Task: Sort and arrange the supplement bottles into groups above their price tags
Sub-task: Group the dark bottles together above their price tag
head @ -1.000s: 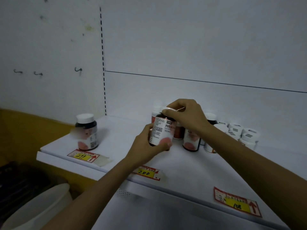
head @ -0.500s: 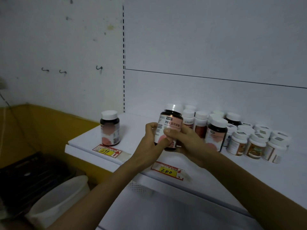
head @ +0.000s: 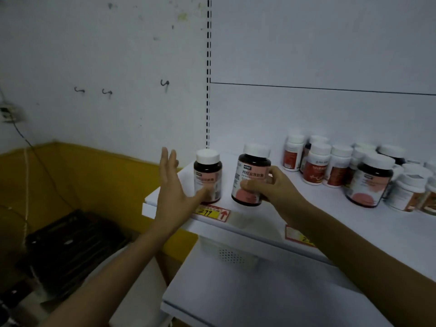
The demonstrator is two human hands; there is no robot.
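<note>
My right hand (head: 273, 190) grips a dark bottle with a pink label and white cap (head: 251, 177), holding it just above the white shelf (head: 354, 223). A matching bottle (head: 207, 175) stands at the shelf's left end, above the price tag marked 299 (head: 213, 212). My left hand (head: 173, 192) is flat with straight fingers, its thumb touching that standing bottle. A second price tag (head: 298, 236) is partly hidden by my right forearm. Several more bottles (head: 335, 166) crowd the right of the shelf, among them another dark pink-label one (head: 371, 180).
A lower white shelf (head: 259, 291) juts out below. A dark crate (head: 70, 246) sits on the floor at the left, below a yellow wall band. A cable hangs down the left wall.
My left hand has let go of the held bottle and moved left to the standing one. My right hand has carried the bottle left, toward the 299 tag. The view has shifted left.
</note>
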